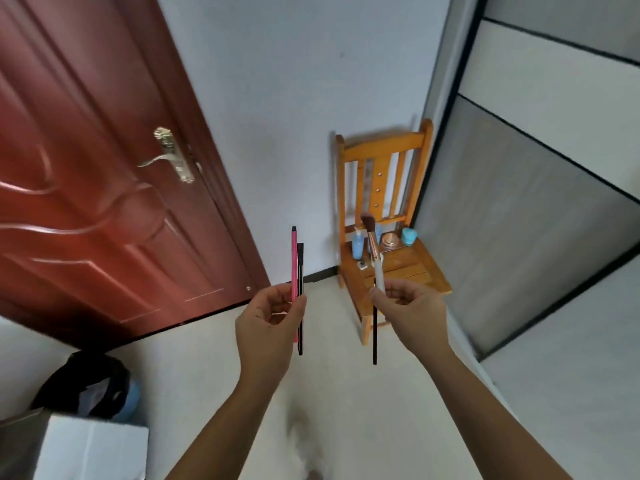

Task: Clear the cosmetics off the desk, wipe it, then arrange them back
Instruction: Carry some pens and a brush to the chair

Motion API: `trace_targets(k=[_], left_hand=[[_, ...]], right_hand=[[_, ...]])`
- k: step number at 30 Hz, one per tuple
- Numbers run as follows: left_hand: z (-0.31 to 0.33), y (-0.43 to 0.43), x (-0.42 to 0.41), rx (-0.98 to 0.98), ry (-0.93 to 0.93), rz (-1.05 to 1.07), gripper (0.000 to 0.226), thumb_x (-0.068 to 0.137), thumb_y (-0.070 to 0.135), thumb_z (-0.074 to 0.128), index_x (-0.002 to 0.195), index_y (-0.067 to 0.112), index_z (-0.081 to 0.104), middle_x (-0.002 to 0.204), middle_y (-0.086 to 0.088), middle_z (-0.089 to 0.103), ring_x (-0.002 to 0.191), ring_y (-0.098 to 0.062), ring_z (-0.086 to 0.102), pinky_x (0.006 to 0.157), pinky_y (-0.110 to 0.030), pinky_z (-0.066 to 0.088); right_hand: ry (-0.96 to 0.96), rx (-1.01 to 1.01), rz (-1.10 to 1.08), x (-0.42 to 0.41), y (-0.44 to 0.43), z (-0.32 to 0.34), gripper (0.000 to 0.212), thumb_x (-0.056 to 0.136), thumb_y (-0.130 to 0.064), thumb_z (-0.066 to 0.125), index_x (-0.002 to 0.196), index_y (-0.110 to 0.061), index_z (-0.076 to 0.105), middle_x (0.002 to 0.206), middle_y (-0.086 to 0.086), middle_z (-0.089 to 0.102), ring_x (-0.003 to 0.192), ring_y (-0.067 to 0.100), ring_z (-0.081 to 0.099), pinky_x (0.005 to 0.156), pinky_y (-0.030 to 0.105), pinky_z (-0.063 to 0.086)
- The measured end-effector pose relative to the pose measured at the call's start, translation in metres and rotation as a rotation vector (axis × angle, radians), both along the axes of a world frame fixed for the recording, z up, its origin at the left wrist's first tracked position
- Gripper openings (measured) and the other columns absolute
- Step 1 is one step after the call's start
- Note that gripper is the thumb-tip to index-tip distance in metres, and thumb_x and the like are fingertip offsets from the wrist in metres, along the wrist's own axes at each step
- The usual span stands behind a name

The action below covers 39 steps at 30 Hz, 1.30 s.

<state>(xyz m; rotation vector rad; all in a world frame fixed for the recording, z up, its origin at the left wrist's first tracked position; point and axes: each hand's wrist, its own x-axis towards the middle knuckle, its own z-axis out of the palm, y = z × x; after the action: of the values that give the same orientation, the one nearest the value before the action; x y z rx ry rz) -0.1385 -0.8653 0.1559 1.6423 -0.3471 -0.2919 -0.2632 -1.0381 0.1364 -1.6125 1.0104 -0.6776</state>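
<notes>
My left hand pinches two upright cosmetic pencils, a pink pencil and a black pencil beside it. My right hand holds a makeup brush with a white handle and brown bristles pointing up, plus a thin black stick hanging below the fingers. Both hands are raised in front of a small wooden chair. On its seat stand a blue pump bottle, a copper-lidded jar, a turquoise jar and a small white item.
A red-brown door with a brass handle fills the left. A grey panelled wardrobe stands at the right. A white box and a dark bag sit at the lower left on the pale floor.
</notes>
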Motion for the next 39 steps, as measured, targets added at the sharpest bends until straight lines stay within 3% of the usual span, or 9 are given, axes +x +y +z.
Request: trace_targets(k=[6, 10, 14, 16, 21, 27, 31, 35, 39], left_hand=[[-0.041, -0.124, 0.033, 0.035, 0.057, -0.101, 0.024, 0.085, 0.018, 0.077, 0.090, 0.041, 0.073, 0.083, 0.010, 0.073, 0.072, -0.007, 0.067, 0.056, -0.018, 0.052], [-0.067, -0.218, 0.063, 0.105, 0.127, -0.149, 0.020, 0.087, 0.018, 0.075, 0.092, 0.037, 0.071, 0.086, 0.016, 0.073, 0.081, -0.006, 0.069, 0.063, -0.016, 0.055], [-0.092, -0.297, 0.086, 0.164, 0.268, -0.188, 0.016, 0.089, 0.018, 0.073, 0.096, 0.032, 0.071, 0.094, 0.010, 0.075, 0.091, -0.010, 0.071, 0.079, -0.031, 0.061], [-0.106, -0.330, 0.097, 0.220, 0.319, -0.181, 0.016, 0.089, 0.016, 0.073, 0.094, 0.031, 0.071, 0.095, 0.006, 0.076, 0.092, -0.014, 0.072, 0.084, -0.038, 0.061], [-0.157, -0.388, 0.109, 0.317, 0.432, -0.059, 0.017, 0.087, 0.014, 0.075, 0.089, 0.031, 0.070, 0.089, 0.004, 0.077, 0.086, -0.017, 0.073, 0.083, -0.041, 0.061], [-0.249, -0.442, 0.102, 0.411, 0.581, 0.160, 0.011, 0.090, 0.017, 0.072, 0.094, 0.026, 0.068, 0.096, 0.001, 0.076, 0.089, -0.018, 0.073, 0.086, -0.041, 0.060], [-0.330, -0.468, 0.096, 0.503, 0.611, 0.261, 0.012, 0.089, 0.025, 0.074, 0.100, 0.025, 0.069, 0.098, 0.006, 0.074, 0.088, -0.012, 0.072, 0.087, -0.038, 0.060], [-0.404, -0.483, 0.097, 0.580, 0.636, 0.291, 0.021, 0.090, 0.031, 0.073, 0.109, 0.023, 0.069, 0.100, 0.009, 0.071, 0.091, -0.011, 0.069, 0.089, -0.037, 0.058], [-0.466, -0.497, 0.106, 0.685, 0.577, 0.259, 0.015, 0.091, 0.029, 0.072, 0.104, 0.027, 0.066, 0.095, 0.013, 0.067, 0.091, -0.010, 0.067, 0.091, -0.035, 0.057]], right_hand=[[0.052, 0.090, -0.052, 0.020, -0.106, -0.035, 0.007, 0.080, -0.027, 0.084, 0.081, -0.027, 0.077, 0.070, -0.011, 0.073, 0.058, 0.003, 0.066, 0.054, 0.017, 0.052], [0.139, 0.114, -0.088, 0.044, -0.189, -0.049, 0.008, 0.080, -0.028, 0.083, 0.084, -0.023, 0.077, 0.074, -0.006, 0.075, 0.068, 0.013, 0.071, 0.066, 0.035, 0.062], [0.222, 0.120, -0.082, 0.067, -0.263, -0.066, 0.008, 0.080, -0.030, 0.082, 0.080, -0.025, 0.076, 0.075, -0.006, 0.076, 0.075, 0.019, 0.074, 0.073, 0.040, 0.064], [0.255, 0.145, -0.099, 0.075, -0.294, -0.082, 0.010, 0.078, -0.029, 0.084, 0.079, -0.024, 0.076, 0.073, -0.005, 0.075, 0.073, 0.019, 0.074, 0.072, 0.037, 0.063], [0.356, 0.188, -0.020, 0.090, -0.360, -0.147, 0.016, 0.078, -0.035, 0.083, 0.069, -0.026, 0.073, 0.062, -0.016, 0.069, 0.054, 0.000, 0.062, 0.059, 0.022, 0.051], [0.483, 0.244, 0.136, 0.116, -0.430, -0.250, 0.015, 0.082, -0.040, 0.078, 0.073, -0.032, 0.069, 0.067, -0.017, 0.068, 0.067, 0.006, 0.067, 0.060, 0.019, 0.049], [0.565, 0.250, 0.298, 0.136, -0.460, -0.321, 0.012, 0.085, -0.041, 0.076, 0.078, -0.035, 0.068, 0.068, -0.023, 0.066, 0.064, -0.004, 0.064, 0.052, 0.008, 0.041], [0.624, 0.241, 0.367, 0.150, -0.472, -0.388, 0.015, 0.087, -0.037, 0.076, 0.095, -0.025, 0.075, 0.076, -0.020, 0.067, 0.066, 0.006, 0.067, 0.055, 0.014, 0.047], [0.672, 0.232, 0.406, 0.164, -0.474, -0.446, 0.011, 0.085, -0.038, 0.077, 0.090, -0.032, 0.070, 0.075, -0.023, 0.065, 0.064, 0.003, 0.065, 0.051, 0.012, 0.047]])
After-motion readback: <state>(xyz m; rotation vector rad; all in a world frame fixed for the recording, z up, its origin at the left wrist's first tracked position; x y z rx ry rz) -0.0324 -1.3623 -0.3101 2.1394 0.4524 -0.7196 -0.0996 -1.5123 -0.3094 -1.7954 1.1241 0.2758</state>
